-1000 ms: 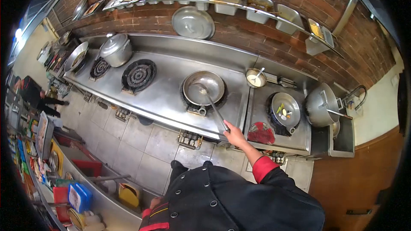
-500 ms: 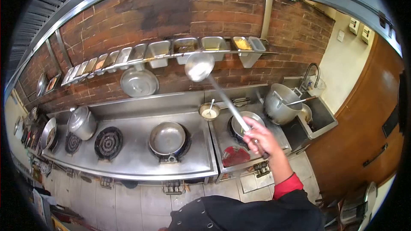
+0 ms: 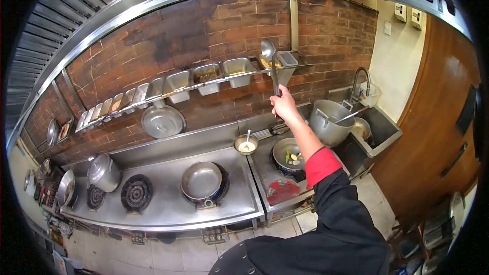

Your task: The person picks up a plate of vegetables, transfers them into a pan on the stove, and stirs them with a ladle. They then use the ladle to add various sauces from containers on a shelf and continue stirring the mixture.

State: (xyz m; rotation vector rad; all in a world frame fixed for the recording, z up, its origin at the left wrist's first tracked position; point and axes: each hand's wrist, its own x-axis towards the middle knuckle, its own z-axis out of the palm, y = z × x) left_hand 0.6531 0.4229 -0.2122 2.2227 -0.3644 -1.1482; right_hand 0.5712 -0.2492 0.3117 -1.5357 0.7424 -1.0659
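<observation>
My right hand (image 3: pixel 284 106) is closed around the dark handle of a long metal ladle (image 3: pixel 267 49), its arm stretched forward over the right-hand stove. The ladle's bowl overlaps a small steel container of yellow food (image 3: pixel 270 63) at the right end of the wall shelf. Next to that stands a deeper, narrow steel container (image 3: pixel 288 59). Beneath my forearm, a frying pan (image 3: pixel 277 147) on a burner holds green strips and pale pieces. A bowl of white sauce (image 3: pixel 246 145) with a spoon in it sits left of the pan. My left hand is out of view.
Several steel containers line the narrow shelf (image 3: pixel 178 91). An uncovered steel pan (image 3: pixel 201 180) sits on the middle burner. To the right, a large pot (image 3: pixel 326 122) stands beside the sink (image 3: pixel 387 137). A red object (image 3: pixel 283 192) lies near the stove's front. A lidded pot (image 3: pixel 103 172) stands far left.
My right hand has moved forward and up, carrying the ladle right along the shelf to the yellow food container. The pan's contents now show. The camera view has also shifted.
</observation>
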